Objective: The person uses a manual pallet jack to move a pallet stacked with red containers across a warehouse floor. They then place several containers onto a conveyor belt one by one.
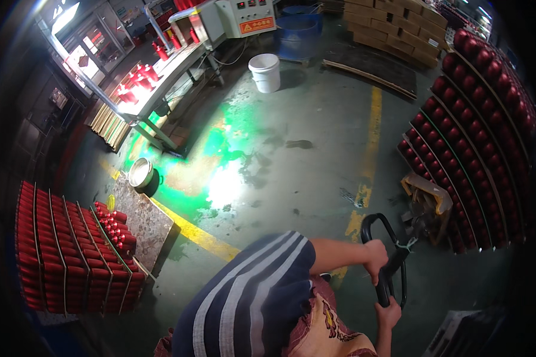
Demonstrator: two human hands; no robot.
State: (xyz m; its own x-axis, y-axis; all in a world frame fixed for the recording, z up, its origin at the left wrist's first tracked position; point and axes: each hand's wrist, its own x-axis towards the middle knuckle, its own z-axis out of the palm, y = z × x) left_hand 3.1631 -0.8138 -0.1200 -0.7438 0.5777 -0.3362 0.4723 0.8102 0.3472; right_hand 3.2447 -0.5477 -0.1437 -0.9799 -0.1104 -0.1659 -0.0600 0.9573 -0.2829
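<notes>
At lower right, black loop handle point(392, 271) held in both hands; left grip point(376, 260) curled on the upper part, right grip point(390, 313) closed round the lower end; underside of both grasps hidden; pale cord point(406, 244) tied round the handle just ahead of the left grip; farther ahead, worn yellow-orange metal frame point(429, 193), near a tall stack of dark-red rounded pieces point(476, 119) layered between thin boards; close in at lower middle, navy sleeve point(274, 276) with grey stripes, patterned apron point(327, 333) beside it; on the grey-green floor point(315, 172), worn yellow line point(372, 137); at left, second layered stack of red pieces point(71, 256), beside a worn flat board point(152, 223); beyond, metal pot point(140, 172), near one end of the counter point(181, 64); on top, red bottle-shaped pieces point(146, 74) under strong glare; to the right, white bucket point(265, 74), upright, blue drum point(298, 41) behind; at upper right, stacked brown cartons point(393, 27).
</notes>
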